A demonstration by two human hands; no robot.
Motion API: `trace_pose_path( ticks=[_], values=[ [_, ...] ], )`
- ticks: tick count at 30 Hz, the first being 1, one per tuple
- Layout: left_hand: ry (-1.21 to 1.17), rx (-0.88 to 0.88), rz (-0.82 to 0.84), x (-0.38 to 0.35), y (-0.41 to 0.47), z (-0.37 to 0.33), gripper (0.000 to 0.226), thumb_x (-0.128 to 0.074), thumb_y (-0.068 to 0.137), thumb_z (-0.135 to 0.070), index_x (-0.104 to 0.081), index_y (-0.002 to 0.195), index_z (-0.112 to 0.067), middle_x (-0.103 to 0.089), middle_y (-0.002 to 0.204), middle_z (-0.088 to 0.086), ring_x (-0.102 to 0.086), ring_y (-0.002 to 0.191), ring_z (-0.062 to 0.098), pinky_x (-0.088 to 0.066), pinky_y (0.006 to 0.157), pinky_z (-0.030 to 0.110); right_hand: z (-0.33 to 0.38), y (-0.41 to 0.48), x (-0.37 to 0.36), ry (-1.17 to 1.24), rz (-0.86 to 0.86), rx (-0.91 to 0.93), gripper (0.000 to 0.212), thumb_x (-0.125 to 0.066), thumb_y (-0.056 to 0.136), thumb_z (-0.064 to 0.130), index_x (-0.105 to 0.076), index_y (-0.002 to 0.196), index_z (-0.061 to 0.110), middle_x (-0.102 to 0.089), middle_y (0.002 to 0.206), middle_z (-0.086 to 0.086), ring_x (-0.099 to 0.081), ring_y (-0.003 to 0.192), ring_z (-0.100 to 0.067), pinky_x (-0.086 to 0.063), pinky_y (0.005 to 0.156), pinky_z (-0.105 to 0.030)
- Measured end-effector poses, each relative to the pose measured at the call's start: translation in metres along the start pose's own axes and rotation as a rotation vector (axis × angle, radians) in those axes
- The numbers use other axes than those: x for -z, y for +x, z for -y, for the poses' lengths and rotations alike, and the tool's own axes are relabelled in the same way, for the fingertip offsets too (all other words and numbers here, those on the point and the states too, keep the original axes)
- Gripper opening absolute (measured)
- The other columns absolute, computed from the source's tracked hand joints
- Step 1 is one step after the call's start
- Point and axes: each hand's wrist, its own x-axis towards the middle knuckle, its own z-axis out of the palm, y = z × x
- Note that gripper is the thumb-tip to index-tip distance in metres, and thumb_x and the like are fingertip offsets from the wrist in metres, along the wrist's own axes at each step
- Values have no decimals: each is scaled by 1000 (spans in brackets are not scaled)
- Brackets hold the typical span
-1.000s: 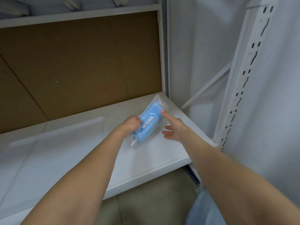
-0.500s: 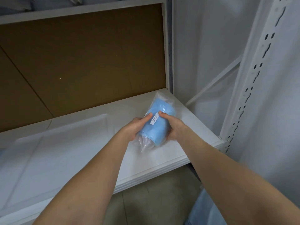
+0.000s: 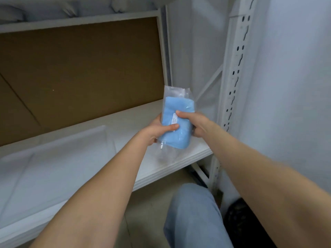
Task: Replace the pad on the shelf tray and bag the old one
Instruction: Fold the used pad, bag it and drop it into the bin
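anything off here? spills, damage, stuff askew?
Nothing stands out. The left hand and right hand both grip the blue pad packet, held above the shelf; its clear wrap looks intact. The white tray sits flat on the shelf, its liner only faintly creased. No spill visible.

Storeroom or stockroom, white boltless metal shelving (image 3: pixel 179 154), slotted upright post (image 3: pixel 234 72) on the right, brown hardboard back panel (image 3: pixel 80 72), plain white wall (image 3: pixel 295 86)
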Motion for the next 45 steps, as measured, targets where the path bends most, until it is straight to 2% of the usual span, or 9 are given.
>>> trace_pose_path(
  ticks=[4,9,20,24,28,31,34,38,45],
  values=[
    [-5,32,22,-31,-9,-1,49,-78,75,-10,-58,120,-14,-68,112,8,-66,100,28,-53,91,45,-1,-32,35,-153,-55,68,33,-81,74,24,-67,102,14,-73,102,-7,-69,97,-25,-53,92,-45],
    [32,24,24,-73,-22,-5,49,-76,76,-5,-58,121,-9,-67,112,9,-66,96,27,-55,81,40,-1,-76,79,-217,-42,87,75,-87,52,52,-64,115,18,-73,106,-1,-69,102,-21,-52,95,-44],
    [32,61,138,-164,-47,18,46,-79,72,1,-62,114,0,-68,108,12,-68,89,25,-56,77,36,-12,-141,140,-325,-255,203,25,-81,74,18,-69,95,10,-73,82,-2,-71,66,-12,-53,53,-21],
    [68,42,230,-192,-50,32,45,-78,74,-4,-61,115,-8,-68,102,3,-67,79,8,-55,64,19,-29,-161,167,-416,-364,194,28,-82,72,11,-66,95,7,-71,85,-7,-69,66,-15,-56,56,-25],
    [203,52,126,-218,-46,53,66,-87,61,-34,-60,117,-12,-66,111,1,-64,95,17,-54,80,31,-53,-178,199,-530,-461,168,18,-78,74,8,-66,87,12,-71,90,-9,-67,80,-24,-55,77,-35],
    [182,149,40,-236,-46,68,55,-79,75,-30,-54,120,-11,-62,105,8,-59,69,16,-49,55,26,-76,-188,218,-547,-533,118,17,-74,77,5,-61,76,15,-65,78,-4,-60,68,-16,-49,62,-26],
    [165,234,90,-255,-51,82,54,-74,82,-19,-47,126,-6,-62,116,15,-66,76,21,-58,65,30,-107,-189,232,-557,-558,45,17,-75,75,4,-61,78,13,-63,80,-6,-59,74,-18,-46,62,-26],
    [189,290,171,-278,-55,105,63,-74,82,-24,-43,132,-3,-59,124,15,-65,93,23,-56,67,26,-141,-186,246,-640,-585,-55,26,-82,72,21,-66,91,14,-65,87,-3,-61,85,-20,-46,74,-30],
    [277,346,260,-305,-59,140,43,-68,87,-26,-52,122,-9,-58,112,2,-54,97,15,-45,65,23,-179,-189,258,-800,-589,-273,47,-71,55,59,-51,51,17,-52,60,5,-54,66,-16,-37,55,-26]
  ],
)
